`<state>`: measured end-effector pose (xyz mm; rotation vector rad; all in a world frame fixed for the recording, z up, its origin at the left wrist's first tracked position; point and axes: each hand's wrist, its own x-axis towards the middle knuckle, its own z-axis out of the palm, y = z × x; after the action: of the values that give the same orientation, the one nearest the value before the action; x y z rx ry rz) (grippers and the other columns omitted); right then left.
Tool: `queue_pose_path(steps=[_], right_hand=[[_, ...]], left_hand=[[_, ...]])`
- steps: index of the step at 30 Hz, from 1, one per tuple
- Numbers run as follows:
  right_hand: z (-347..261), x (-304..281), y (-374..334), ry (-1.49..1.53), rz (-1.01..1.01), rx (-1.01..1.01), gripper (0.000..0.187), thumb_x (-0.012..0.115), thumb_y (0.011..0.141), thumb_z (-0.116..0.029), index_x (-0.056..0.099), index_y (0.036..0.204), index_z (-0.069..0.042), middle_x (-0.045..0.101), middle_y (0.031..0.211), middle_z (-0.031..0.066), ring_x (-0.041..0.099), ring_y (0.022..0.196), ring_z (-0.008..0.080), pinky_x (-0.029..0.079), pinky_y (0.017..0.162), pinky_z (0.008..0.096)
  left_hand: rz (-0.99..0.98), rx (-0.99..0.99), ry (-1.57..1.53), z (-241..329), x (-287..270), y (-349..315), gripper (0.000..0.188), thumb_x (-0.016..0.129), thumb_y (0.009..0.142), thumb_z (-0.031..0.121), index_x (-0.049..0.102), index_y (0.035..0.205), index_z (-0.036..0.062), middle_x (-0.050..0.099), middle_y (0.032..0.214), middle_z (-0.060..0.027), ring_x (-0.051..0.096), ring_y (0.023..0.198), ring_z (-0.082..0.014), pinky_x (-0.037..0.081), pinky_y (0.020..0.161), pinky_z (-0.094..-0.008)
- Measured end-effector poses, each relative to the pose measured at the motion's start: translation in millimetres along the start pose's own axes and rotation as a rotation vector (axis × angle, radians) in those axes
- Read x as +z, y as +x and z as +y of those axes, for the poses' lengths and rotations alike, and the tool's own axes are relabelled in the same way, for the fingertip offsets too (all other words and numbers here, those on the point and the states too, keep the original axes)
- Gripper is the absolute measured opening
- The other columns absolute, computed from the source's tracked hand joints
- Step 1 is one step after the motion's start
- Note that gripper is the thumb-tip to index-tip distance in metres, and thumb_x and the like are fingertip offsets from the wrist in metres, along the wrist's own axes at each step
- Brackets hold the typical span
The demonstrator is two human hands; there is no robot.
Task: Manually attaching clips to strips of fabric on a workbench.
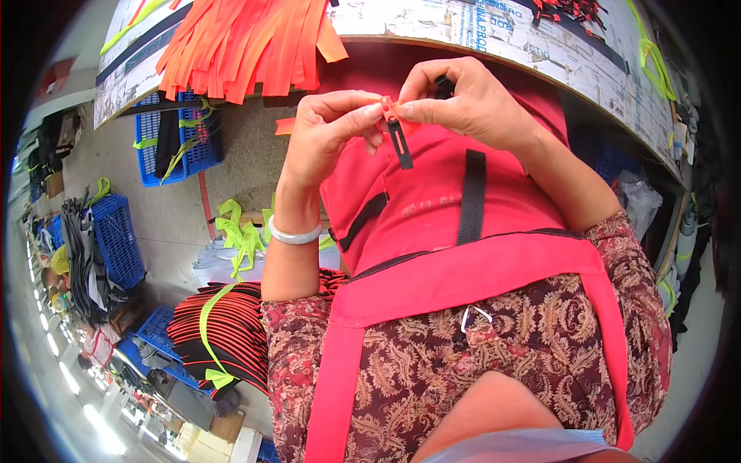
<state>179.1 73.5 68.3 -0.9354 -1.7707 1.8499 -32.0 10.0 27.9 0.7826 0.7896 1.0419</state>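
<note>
In front of my chest, above the red apron (432,193), both hands meet at a small orange piece (388,108). A short black strip (400,147) with a pale slot along its middle hangs down from it. My left hand (332,127) pinches the orange piece between thumb and fingertips. From the other side, my right hand (467,100) pinches it with thumb and index finger. Another small black item (444,86) shows under the curled fingers of my right hand; its kind is unclear. The fingertips partly hide how the orange and black parts join.
Just beyond my hands runs the edge of a worktable (401,23). Orange strips (247,54) hang over it at left, and small black-and-orange pieces (571,11) lie at far right. Blue crates (174,139) and a bundle of black-and-red pieces (224,332) stand at my left.
</note>
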Motion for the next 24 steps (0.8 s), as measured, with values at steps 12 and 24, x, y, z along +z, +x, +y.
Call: queue_pose_path(steps=[12, 24], right_hand=[[1.2, -1.1, 4.8, 0.081, 0.109, -0.008, 0.018, 0.069, 0.086, -0.016, 0.066, 0.09, 0.001, 0.064, 0.076, 0.0019, 0.056, 0.069, 0.0046, 0.044, 0.06, 0.0184], [-1.6, 3.2, 0.2, -0.053, 0.002, -0.014, 0.013, 0.066, 0.085, -0.011, 0.066, 0.085, 0.002, 0.063, 0.074, 0.0033, 0.057, 0.069, 0.0069, 0.046, 0.065, 0.0214]], left_hand=[[0.008, 0.019, 0.083, -5.5, 4.9, 2.3, 0.017, 0.06, 0.089, 0.007, 0.067, 0.099, -0.005, 0.068, 0.083, -0.0107, 0.063, 0.067, -0.0128, 0.051, 0.059, -0.0241], [-0.007, 0.009, -0.028, -2.1, -0.1, 0.1, 0.019, 0.062, 0.088, 0.01, 0.067, 0.099, -0.0049, 0.067, 0.082, -0.0106, 0.062, 0.066, -0.0128, 0.05, 0.059, -0.0235]])
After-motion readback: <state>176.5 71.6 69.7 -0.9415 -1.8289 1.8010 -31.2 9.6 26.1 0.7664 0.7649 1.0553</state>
